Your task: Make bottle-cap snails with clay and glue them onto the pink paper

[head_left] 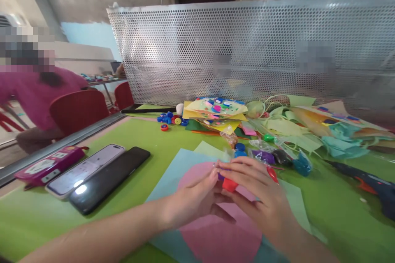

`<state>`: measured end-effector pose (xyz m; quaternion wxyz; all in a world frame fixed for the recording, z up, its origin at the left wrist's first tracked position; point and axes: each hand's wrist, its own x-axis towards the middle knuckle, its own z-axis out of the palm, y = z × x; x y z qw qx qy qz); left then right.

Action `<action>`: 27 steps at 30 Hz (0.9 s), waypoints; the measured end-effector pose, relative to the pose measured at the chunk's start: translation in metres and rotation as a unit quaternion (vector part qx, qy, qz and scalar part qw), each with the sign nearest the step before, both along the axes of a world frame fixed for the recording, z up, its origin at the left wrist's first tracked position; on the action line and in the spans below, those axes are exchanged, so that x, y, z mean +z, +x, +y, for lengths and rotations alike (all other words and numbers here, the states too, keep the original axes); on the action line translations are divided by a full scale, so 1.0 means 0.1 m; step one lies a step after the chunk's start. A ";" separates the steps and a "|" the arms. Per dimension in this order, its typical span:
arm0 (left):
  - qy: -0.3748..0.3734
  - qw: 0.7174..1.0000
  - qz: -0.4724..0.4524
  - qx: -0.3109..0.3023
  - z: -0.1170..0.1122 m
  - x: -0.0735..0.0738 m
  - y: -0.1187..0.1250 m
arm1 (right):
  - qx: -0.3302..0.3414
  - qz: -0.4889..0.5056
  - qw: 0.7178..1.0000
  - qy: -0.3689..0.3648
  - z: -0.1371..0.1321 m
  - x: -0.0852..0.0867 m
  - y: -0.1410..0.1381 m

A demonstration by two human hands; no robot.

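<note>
My left hand [197, 199] and my right hand [262, 191] meet above a pink paper circle [216, 236], which lies on a light blue sheet [166, 187]. A small red lump [230, 185] shows between the fingers of my right hand; whether it is clay or a cap, I cannot tell. At the thumb and fingertips of my left hand is a small purple piece [220, 176], mostly hidden. Blue bottle caps [240, 148] sit just beyond my fingers. Beside them lie bagged lumps of purple clay [263, 156] and black clay [281, 157].
Two phones [109, 181] and a magenta pouch [52, 165] lie at left. A glue gun [370, 183] is at right. Decorated paper plates [216, 109], cut paper [286, 125] and caps [168, 118] line the back, before a perforated metal screen [247, 49]. A person in pink [33, 94] sits at far left.
</note>
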<state>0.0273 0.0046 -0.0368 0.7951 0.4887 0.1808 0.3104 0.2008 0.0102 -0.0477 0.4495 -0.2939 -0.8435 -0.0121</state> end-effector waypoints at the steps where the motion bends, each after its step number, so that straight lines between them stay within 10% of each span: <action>1: -0.002 1.000 -0.010 0.003 0.00 -0.01 0.00 | -0.005 -0.006 1.000 0.000 0.00 0.00 0.00; 9: 0.030 0.999 0.006 0.026 0.03 -0.04 0.02 | -0.022 -0.024 0.999 -0.012 -0.02 0.01 0.00; 18: 0.072 0.980 0.120 0.143 0.05 -0.02 0.01 | -0.017 -0.165 0.966 -0.200 -0.09 0.01 0.03; 27: 0.035 0.981 0.077 0.173 0.12 -0.06 -0.03 | -0.041 -0.135 0.977 -0.160 -0.04 -0.03 0.07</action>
